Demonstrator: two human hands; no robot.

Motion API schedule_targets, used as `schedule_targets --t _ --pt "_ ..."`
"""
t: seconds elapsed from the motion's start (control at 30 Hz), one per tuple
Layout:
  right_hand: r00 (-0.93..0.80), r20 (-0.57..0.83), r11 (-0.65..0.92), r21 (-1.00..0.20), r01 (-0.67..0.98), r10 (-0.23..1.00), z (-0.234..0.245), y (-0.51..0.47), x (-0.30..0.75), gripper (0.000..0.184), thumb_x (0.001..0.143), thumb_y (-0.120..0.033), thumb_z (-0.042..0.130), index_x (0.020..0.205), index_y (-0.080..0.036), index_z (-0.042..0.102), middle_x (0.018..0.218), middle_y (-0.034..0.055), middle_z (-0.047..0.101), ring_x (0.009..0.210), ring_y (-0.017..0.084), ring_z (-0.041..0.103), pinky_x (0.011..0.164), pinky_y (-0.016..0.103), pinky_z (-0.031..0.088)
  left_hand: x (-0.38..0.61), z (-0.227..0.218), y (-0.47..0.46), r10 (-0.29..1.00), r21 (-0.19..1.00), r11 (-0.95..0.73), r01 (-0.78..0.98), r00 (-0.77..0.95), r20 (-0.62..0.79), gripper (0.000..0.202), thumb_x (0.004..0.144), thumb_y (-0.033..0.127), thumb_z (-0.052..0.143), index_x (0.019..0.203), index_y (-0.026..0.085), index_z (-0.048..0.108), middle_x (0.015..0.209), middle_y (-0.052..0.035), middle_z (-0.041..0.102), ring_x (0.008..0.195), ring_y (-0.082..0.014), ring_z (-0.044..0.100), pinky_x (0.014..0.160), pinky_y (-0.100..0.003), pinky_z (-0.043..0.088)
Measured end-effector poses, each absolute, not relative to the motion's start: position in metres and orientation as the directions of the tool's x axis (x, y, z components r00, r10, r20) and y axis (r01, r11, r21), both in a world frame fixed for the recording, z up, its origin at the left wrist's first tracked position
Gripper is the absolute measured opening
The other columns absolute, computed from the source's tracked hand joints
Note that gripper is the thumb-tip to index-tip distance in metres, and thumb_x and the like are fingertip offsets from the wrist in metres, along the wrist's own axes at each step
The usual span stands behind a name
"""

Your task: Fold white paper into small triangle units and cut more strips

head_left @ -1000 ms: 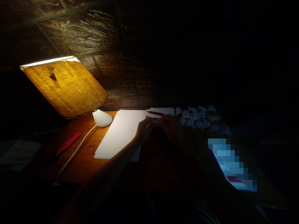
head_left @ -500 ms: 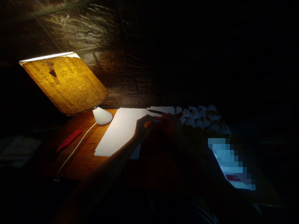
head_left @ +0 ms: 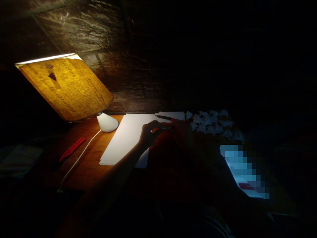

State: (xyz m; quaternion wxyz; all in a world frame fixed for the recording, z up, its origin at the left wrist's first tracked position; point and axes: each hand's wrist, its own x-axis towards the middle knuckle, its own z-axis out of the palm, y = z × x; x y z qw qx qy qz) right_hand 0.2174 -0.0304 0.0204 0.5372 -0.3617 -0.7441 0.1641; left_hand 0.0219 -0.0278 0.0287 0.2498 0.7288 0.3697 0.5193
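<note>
My left hand [head_left: 148,133] is closed, its thumb and fingers pinching a thin pale piece of paper [head_left: 164,128] above the table. My right hand [head_left: 182,132] meets it from the right, with its fingers at the other end of the paper; deep shadow hides most of that hand. Under and beside my left hand lies a stack of white paper sheets [head_left: 123,138]. A knife [head_left: 163,117] with a dark blade and reddish handle rests on the sheets just beyond my hands. To the right sit several folded paper pieces [head_left: 210,123] in a cluster.
A lit lamp with a printed shade [head_left: 66,89] and white base [head_left: 107,123] stands at the left. Its white cord [head_left: 79,160] runs to the near edge. A red cutter [head_left: 73,148] lies beside it. A glowing, blurred-out screen [head_left: 244,172] is at the right. A stone wall [head_left: 99,29] rises behind.
My left hand has turned slightly and its fingers have curled closer over the paper. Both hands stay together at the same place. The view has shifted a little.
</note>
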Motion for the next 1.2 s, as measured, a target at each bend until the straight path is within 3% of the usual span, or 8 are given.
schedule_targets --t 0.3,0.5,0.77,1.0,1.2 --pt "-0.12 0.62 0.622 -0.716 0.315 0.775 0.027 -0.03 0.219 0.031 0.099 -0.05 0.067 0.083 -0.026 0.078 0.087 0.0042 0.079 0.083 0.024 0.073 0.077 0.037 0.055 0.029 0.021 -0.029 0.831 0.801 -0.555 0.226 0.1 0.547 0.032 0.086 0.053 0.084 0.089 0.021 0.081 0.09 -0.0065 0.079 0.086 -0.0219 0.072 0.085 -0.036 0.056" --pt "-0.142 0.622 0.633 -0.718 0.288 0.77 0.026 -0.029 0.217 0.038 0.099 -0.059 0.066 0.085 -0.025 0.077 0.086 0.0049 0.077 0.081 0.023 0.07 0.077 0.036 0.055 0.026 0.028 -0.031 0.822 0.793 -0.568 0.219 0.1 0.561 0.023 0.085 0.043 0.086 0.087 0.021 0.08 0.088 -0.0061 0.078 0.087 -0.0212 0.071 0.089 -0.037 0.055" --pt "-0.206 0.646 0.674 -0.66 0.332 0.735 0.024 -0.027 0.22 0.051 0.099 -0.071 0.057 0.09 -0.025 0.075 0.09 0.0066 0.076 0.082 0.023 0.069 0.076 0.036 0.054 0.027 0.031 -0.031 0.801 0.77 -0.597 0.223 0.129 0.584 0.026 0.089 0.047 0.084 0.086 0.021 0.081 0.088 -0.0064 0.079 0.086 -0.0209 0.073 0.086 -0.036 0.057" --pt "-0.254 0.642 0.684 -0.617 0.388 0.723 0.02 -0.032 0.22 0.038 0.107 -0.054 0.055 0.104 -0.024 0.078 0.098 0.0078 0.077 0.091 0.025 0.072 0.082 0.037 0.055 0.025 0.036 -0.035 0.802 0.768 -0.597 0.233 0.13 0.583 0.032 0.089 0.053 0.083 0.084 0.022 0.082 0.089 -0.0068 0.08 0.085 -0.0218 0.074 0.086 -0.038 0.059" --pt "-0.214 0.646 0.675 -0.648 0.354 0.733 0.019 -0.035 0.216 0.031 0.105 -0.05 0.062 0.101 -0.024 0.079 0.1 0.007 0.08 0.093 0.025 0.073 0.083 0.037 0.055 0.022 0.036 -0.033 0.789 0.751 -0.613 0.247 0.143 0.597 0.026 0.088 0.047 0.085 0.081 0.022 0.082 0.086 -0.0063 0.079 0.082 -0.022 0.074 0.083 -0.037 0.058"
